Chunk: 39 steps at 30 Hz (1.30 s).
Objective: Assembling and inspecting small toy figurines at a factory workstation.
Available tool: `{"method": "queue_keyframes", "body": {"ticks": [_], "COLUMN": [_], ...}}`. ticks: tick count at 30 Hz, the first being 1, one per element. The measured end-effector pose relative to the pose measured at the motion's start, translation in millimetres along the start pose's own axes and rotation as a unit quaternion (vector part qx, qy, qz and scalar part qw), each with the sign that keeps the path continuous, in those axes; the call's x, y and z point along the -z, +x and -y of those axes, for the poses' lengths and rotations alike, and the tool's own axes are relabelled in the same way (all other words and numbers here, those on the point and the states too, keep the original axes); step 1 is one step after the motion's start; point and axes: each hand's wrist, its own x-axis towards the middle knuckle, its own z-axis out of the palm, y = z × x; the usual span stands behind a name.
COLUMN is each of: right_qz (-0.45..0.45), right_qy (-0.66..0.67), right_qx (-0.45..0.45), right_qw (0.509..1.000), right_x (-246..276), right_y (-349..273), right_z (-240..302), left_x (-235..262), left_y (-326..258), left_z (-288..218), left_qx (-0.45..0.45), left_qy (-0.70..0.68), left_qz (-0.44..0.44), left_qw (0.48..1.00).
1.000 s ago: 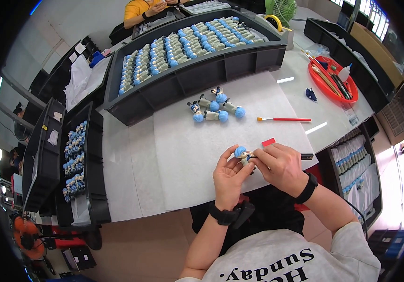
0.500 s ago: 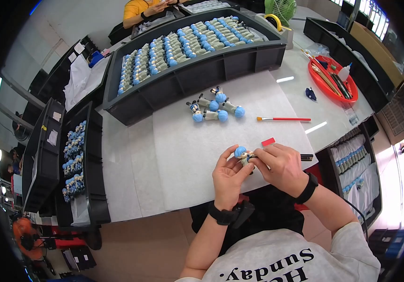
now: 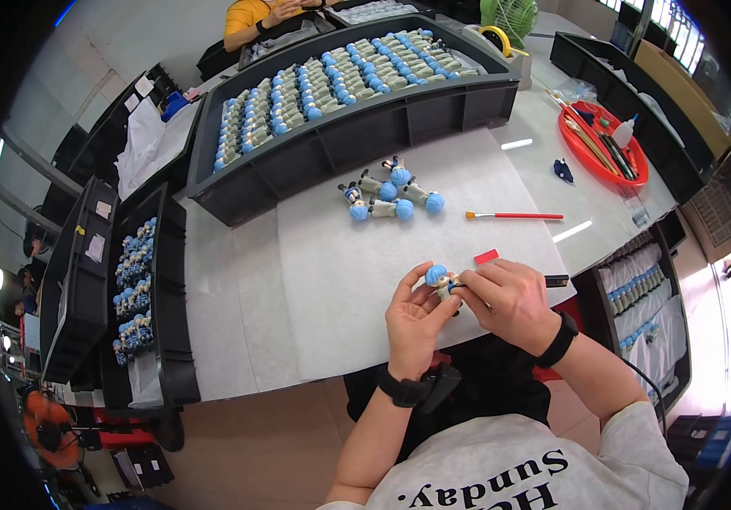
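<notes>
My left hand (image 3: 414, 325) pinches a small blue-haired figurine (image 3: 438, 275) upright over the white sheet (image 3: 340, 289). In my closed right hand (image 3: 514, 303) lies a black pen (image 3: 557, 280), its back end jutting out past the knuckles. Its front points at the figurine's body; the tip is hidden by my fingers, so contact cannot be made out. Just beyond the right hand is a small red block (image 3: 486, 256). Several more figurines (image 3: 392, 208) lie in a loose group farther up the sheet, and a red-handled paintbrush (image 3: 514, 216) rests to their right.
A large dark crate (image 3: 357, 127) of figurines in rows spans the back. At right, a red tray (image 3: 576, 136) holds brushes and a small bottle, with a dark blue piece (image 3: 563, 170) beside it. More crates stand left (image 3: 174, 340) and lower right. Someone in yellow (image 3: 244, 21) sits opposite.
Both hands keep nearly the same place and grip. The pen and figurine have shifted only very slightly. The person opposite has moved their hands a little.
</notes>
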Motion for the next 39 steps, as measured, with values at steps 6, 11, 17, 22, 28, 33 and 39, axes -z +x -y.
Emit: {"method": "queue_keyframes", "body": {"ticks": [6,11,17,22,28,33,39], "right_qz": [-0.008,-0.011,-0.002,0.001,-0.012,-0.009,0.002], "right_qy": [0.004,-0.005,-0.015,-0.024,-0.017,-0.025,-0.029], "right_qx": [-0.024,-0.002,0.001,-0.02,-0.026,0.011,-0.009], "right_qw": [1.0,1.0,1.0,1.0,0.999,1.0,1.0], "right_x": [-2.3,-1.4,0.8,0.1,-0.4,1.4,1.4], "right_y": [-1.4,-1.6,-0.6,-2.6,-2.2,-0.6,-1.7], "right_z": [2.4,2.1,3.3,5.8,6.8,4.6,5.9], "left_x": [0.4,0.5,0.6,-0.6,0.5,1.2,0.9], "left_y": [-0.2,-0.9,-0.3,-0.4,-1.1,-1.1,-0.3], "left_z": [0.2,0.0,0.4,-0.1,0.1,1.2,0.6], "left_qx": [-0.003,-0.002,-0.004,-0.004,-0.004,-0.006,-0.005], "left_qy": [0.005,-0.007,-0.002,0.007,0.005,-0.007,0.007], "left_qz": [0.002,-0.002,0.002,0.0,-0.001,0.0,0.001], "left_qw": [1.0,1.0,1.0,1.0,1.0,1.0,1.0]}}
